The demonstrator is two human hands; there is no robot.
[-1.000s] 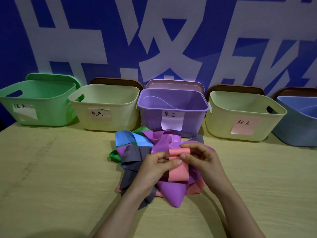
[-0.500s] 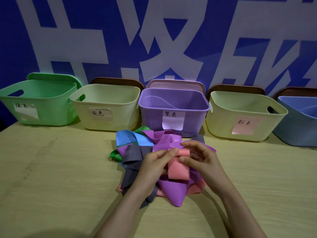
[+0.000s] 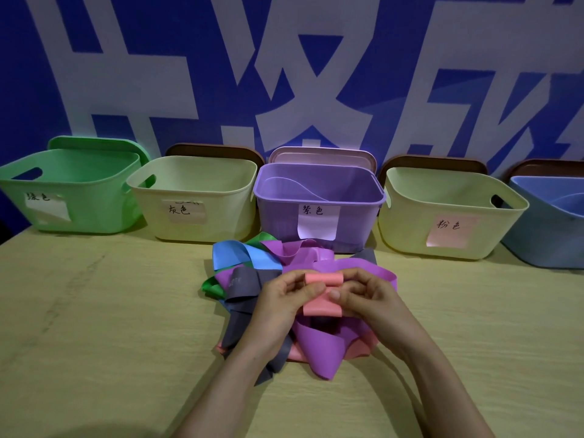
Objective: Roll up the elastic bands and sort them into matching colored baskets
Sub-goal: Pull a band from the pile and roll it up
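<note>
**Pink band mid-roll, tail left to wind**

Our fingertips [image 3: 311, 290] are curled in from both sides and clamped on the pink band [image 3: 319, 306]. Thumbs press the flat tail from the near side, and the other fingers wrap behind the rolled part on top. We have the left hand [image 3: 281, 303] on the left end of the roll and the right hand [image 3: 369, 295] on the right end, thumbs just beside each other.

We hold the band over the pile [image 3: 319, 346] of loose purple, grey, blue and green bands. The pile lies mid-table [image 3: 94, 311], near the far edge. Some pink also shows under the pile, and we cannot tell if it is the same band.

Step, as we judge it: rolling, partly done, with a short flat tail not yet wound.

Next move:
- Wind the tail in tight.
- Keep the pinch on so the roll does not spring open.
- Carry it to the pink-labelled basket [image 3: 410, 222], cream-coloured, on the far edge just right of the purple basket [image 3: 284, 216].

The drop looks like a right-hand reach. No other band looks rolled.
</note>
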